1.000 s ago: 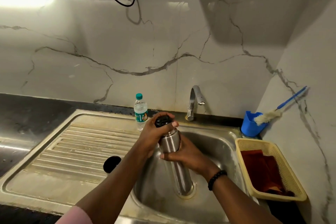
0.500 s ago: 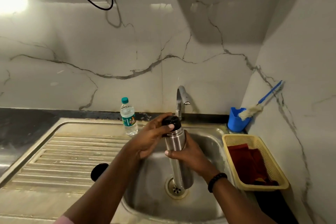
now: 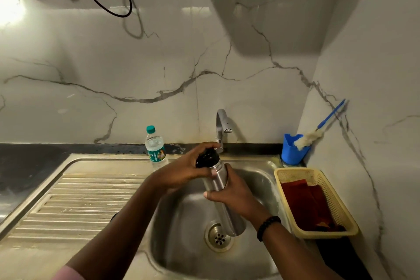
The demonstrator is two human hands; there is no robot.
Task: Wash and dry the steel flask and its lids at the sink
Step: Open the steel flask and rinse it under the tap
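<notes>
A tall steel flask (image 3: pixel 217 179) stands tilted over the sink bowl (image 3: pixel 181 223), its base near the drain (image 3: pixel 218 237). My right hand (image 3: pixel 234 198) grips its body around the middle. Over its black inner lid (image 3: pixel 206 158) my left hand (image 3: pixel 184 170) curls, fingers wrapped round the top. A second black lid (image 3: pixel 113 216) lies on the drainboard, mostly hidden behind my left forearm.
A small plastic water bottle (image 3: pixel 155 148) stands at the back of the drainboard (image 3: pixel 79 200). The tap (image 3: pixel 221 126) is behind the flask, with no water running. At the right are a blue holder (image 3: pixel 292 151) with a bottle brush (image 3: pixel 309 136) and a yellow basket (image 3: pixel 341 213) holding a red cloth (image 3: pixel 306 202).
The camera has swung left and down a little. The flask has tipped more to the left at its top, and my left hand has turned around the black lid.
</notes>
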